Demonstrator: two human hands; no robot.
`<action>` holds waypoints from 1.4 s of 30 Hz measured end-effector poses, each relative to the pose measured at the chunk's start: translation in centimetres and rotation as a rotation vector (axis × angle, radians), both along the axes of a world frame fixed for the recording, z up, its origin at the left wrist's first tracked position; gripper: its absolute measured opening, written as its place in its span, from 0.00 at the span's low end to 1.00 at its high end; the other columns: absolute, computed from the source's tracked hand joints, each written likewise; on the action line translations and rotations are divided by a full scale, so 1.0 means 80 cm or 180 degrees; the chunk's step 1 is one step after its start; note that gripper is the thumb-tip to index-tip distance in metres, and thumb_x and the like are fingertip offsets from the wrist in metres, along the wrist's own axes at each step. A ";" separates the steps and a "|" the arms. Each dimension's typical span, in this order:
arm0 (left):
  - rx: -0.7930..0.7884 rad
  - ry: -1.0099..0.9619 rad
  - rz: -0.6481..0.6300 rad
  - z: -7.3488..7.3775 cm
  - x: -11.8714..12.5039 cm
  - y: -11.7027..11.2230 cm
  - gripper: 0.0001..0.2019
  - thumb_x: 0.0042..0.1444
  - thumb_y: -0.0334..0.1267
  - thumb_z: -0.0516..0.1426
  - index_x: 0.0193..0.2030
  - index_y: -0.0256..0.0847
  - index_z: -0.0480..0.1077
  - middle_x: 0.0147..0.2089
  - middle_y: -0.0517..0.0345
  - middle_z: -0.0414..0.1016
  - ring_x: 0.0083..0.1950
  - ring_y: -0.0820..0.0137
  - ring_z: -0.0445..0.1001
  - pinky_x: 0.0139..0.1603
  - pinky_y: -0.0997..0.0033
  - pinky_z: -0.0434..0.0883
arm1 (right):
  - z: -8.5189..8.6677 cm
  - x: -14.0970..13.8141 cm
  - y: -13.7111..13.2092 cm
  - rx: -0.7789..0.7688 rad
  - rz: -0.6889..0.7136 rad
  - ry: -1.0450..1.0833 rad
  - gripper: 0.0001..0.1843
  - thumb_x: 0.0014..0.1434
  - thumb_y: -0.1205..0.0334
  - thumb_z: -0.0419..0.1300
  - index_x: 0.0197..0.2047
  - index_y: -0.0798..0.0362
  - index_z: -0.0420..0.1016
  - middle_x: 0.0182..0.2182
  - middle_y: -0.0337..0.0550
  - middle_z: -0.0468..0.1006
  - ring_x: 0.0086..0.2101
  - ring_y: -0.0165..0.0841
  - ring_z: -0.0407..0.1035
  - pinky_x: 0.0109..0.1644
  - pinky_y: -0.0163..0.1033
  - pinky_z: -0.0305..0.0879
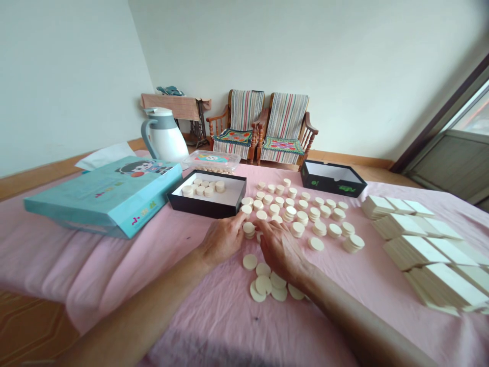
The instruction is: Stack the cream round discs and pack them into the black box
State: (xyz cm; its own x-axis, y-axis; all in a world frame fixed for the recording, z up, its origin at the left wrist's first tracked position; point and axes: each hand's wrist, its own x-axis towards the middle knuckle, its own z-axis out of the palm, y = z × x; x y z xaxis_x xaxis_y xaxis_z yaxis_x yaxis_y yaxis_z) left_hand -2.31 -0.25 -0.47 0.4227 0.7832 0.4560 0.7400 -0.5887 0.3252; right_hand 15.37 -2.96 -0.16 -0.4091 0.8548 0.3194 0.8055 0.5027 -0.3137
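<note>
My left hand (224,235) is closed, its fingertips against or right beside a small stack of round pale wooden discs (246,209). Whatever it may grip is hidden behind the fingers. My right hand (281,247) bends its fingers down close together, next to another short disc stack (249,229). Part of a disc (260,237) shows under these fingers; I cannot tell whether it is held. Nearer me lie loose flat discs (263,285), some overlapping, a few partly behind my right wrist. Beyond and right of my hands stand several low disc stacks (301,218).
A black box (208,208) with white inside holds several disc stacks; another black box (332,189) stands back right. Piles of square wooden pieces (418,250) fill the right side. A blue carton (103,193), a thermos jug (168,140) and a clear plastic container (214,161) stand left.
</note>
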 end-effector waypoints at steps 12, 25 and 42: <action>0.0472 -0.0529 0.0345 0.010 -0.011 0.001 0.08 0.57 0.29 0.50 0.40 0.41 0.68 0.34 0.58 0.78 0.33 0.71 0.76 0.34 0.75 0.67 | 0.027 0.000 -0.029 -0.0580 0.0326 -0.0062 0.11 0.53 0.57 0.61 0.39 0.53 0.72 0.34 0.42 0.73 0.32 0.32 0.66 0.33 0.37 0.55; 0.0485 -0.0531 0.0358 0.012 -0.011 0.001 0.07 0.57 0.29 0.50 0.38 0.41 0.68 0.33 0.59 0.77 0.30 0.73 0.74 0.31 0.76 0.65 | 0.022 0.007 -0.017 -0.0359 0.0285 0.0315 0.11 0.53 0.68 0.56 0.41 0.53 0.70 0.37 0.43 0.72 0.34 0.32 0.65 0.35 0.36 0.57; 0.0477 -0.0543 0.0276 0.012 -0.011 0.001 0.07 0.56 0.28 0.51 0.36 0.41 0.68 0.32 0.60 0.77 0.29 0.74 0.73 0.31 0.76 0.64 | 0.003 0.019 0.002 -0.0359 -0.0129 0.0331 0.16 0.53 0.72 0.55 0.45 0.53 0.70 0.39 0.44 0.72 0.29 0.29 0.68 0.31 0.34 0.59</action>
